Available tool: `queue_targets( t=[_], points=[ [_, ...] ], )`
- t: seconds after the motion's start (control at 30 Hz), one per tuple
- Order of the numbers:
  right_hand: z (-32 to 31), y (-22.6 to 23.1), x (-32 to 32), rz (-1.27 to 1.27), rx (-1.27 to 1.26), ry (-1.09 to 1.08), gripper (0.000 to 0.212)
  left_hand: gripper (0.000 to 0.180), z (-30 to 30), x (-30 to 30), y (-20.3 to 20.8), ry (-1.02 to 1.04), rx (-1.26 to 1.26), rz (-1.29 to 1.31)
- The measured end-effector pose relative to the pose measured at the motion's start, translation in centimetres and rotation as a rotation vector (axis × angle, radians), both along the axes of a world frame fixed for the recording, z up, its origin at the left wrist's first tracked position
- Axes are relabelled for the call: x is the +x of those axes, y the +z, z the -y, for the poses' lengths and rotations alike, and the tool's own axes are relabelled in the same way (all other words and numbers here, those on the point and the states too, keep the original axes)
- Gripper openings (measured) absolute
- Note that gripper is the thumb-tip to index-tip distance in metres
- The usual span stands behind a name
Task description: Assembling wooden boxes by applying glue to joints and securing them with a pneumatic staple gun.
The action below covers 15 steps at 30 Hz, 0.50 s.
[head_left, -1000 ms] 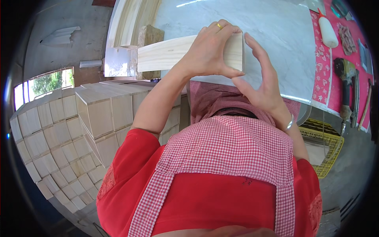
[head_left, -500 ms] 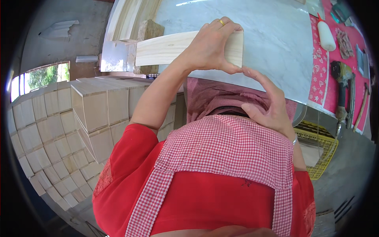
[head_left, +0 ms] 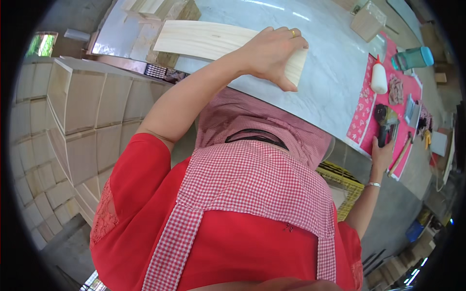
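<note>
My left hand (head_left: pixel 274 56) is closed over the right end of a pale wooden board (head_left: pixel 208 39), its thumb at the near edge and its fingers over the far edge. The board lies on the pale marbled tabletop (head_left: pixel 330 82), its left end resting at a wooden block (head_left: pixel 165 57). Off to the right, my right hand (head_left: pixel 382 154) is wrapped round the black handle of a nail gun (head_left: pixel 384 123). This tool lies on a pink cloth (head_left: pixel 361 119); part of its handle is hidden by my fingers.
A white squeeze bottle (head_left: pixel 378 77), a crumpled rag (head_left: pixel 396 90) and a teal-lidded jar (head_left: pixel 412 58) stand or lie by the nail gun. A wooden block (head_left: pixel 368 22) sits at the far right. Stacked wooden boxes (head_left: pixel 82 102) fill the left; a yellow crate (head_left: pixel 352 186) is below the table.
My right hand has left the board's right end and reached right to the nail gun, closing on its handle. The left hand stays on the board. The view has shifted to the right.
</note>
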State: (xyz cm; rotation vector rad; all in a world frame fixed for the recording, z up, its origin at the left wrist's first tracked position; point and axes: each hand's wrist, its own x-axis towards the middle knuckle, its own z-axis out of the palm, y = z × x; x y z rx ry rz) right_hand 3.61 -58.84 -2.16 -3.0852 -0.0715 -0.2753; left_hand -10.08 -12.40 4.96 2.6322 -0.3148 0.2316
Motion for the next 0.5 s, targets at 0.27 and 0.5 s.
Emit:
queue_targets(
  t=[0.27, 0.5],
  points=[
    [1.3, 2.4, 5.1, -0.152, 0.112, 0.246, 0.043, 0.086, 0.2, -0.3, -0.6, 0.04, 0.111, 0.057],
    [-9.3, 14.7, -1.5, -0.554, 0.341, 0.19, 0.025, 0.092, 0.1, -0.5, -0.6, 0.026, 0.114, 0.05]
  ],
)
